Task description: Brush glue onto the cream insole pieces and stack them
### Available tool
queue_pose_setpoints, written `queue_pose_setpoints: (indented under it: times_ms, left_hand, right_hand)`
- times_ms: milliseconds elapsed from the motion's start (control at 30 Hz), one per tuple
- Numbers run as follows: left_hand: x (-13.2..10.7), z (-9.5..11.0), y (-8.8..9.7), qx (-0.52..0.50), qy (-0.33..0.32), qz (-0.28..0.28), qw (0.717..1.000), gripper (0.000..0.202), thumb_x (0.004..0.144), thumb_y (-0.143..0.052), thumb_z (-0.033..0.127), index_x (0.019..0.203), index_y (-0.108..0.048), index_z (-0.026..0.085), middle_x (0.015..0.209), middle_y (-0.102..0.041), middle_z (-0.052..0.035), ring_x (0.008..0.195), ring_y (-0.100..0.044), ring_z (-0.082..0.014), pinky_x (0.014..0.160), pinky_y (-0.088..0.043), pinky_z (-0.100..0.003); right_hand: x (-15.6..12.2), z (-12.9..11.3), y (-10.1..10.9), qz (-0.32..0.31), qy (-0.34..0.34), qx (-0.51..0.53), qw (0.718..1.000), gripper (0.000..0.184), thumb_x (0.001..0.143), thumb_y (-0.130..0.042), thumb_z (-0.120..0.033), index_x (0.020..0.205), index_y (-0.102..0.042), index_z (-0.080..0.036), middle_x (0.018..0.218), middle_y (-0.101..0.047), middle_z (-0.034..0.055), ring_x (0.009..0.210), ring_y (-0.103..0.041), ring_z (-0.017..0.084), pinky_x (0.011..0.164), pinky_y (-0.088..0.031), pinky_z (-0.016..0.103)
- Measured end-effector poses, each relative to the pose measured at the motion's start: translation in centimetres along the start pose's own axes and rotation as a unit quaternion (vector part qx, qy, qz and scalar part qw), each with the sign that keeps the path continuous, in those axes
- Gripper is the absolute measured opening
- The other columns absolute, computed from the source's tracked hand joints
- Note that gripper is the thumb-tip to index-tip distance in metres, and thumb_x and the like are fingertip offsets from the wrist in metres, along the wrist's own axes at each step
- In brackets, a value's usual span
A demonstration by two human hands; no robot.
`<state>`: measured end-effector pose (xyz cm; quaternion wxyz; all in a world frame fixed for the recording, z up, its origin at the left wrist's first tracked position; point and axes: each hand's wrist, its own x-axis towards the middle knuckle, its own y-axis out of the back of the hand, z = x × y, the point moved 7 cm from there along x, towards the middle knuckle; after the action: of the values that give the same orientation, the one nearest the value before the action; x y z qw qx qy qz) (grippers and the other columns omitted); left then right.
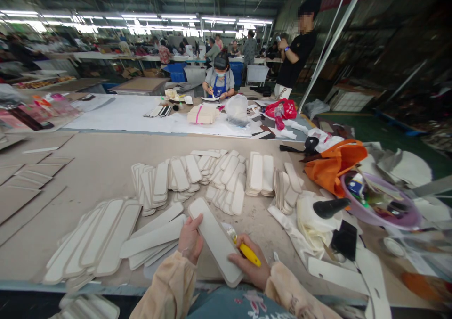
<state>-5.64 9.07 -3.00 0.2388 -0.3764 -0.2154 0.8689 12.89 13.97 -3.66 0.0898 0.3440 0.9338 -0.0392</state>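
My left grip (190,236) held an off-white round-cornered panel (215,241); right grip (254,265), same plus yellow-handled tool (250,254). Couldn't tell which off-white panel stacks (118,239) were done.

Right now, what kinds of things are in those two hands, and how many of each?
Pale panel: 1, between left hand and right hand
Yellow-handled tool: 1, in the right hand
Total: 2

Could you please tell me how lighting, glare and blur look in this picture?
Head view: ceiling lights glare white at the back; the upper right corner is dark; the orange blob at lower right is blurred; the held panel looks fairly clear.
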Motion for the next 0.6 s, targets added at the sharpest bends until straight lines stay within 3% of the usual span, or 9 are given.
queue_pose_setpoints:
  times_ms: [200,600]
  left_hand:
    - [0.4,-0.2,0.5,-0.002,-0.004,0.019,1.0,0.021,0.072,-0.064,0.005,0.091,-0.065,0.013,0.076,-0.074,-0.0058,0.078,-0.072,-0.0207,0.076,-0.057,-0.032]
    - [1.1,-0.2,0.8,0.005,-0.002,0.036,0.999,0.015,0.073,-0.062,0.005,0.082,-0.062,0.017,0.075,-0.073,-0.0039,0.082,-0.071,-0.0203,0.076,-0.056,-0.032]
  right_hand:
    - [0.3,-0.3,0.3,0.026,0.008,-0.085,0.996,0.025,0.079,-0.062,-0.035,0.081,-0.04,-0.024,0.065,-0.044,-0.0069,0.06,-0.041,0.013,0.055,-0.033,0.024]
    - [0.9,-0.4,0.4,0.009,0.039,-0.11,0.993,0.02,0.089,-0.053,-0.039,0.084,-0.041,-0.024,0.066,-0.045,-0.006,0.059,-0.043,0.014,0.055,-0.033,0.025]
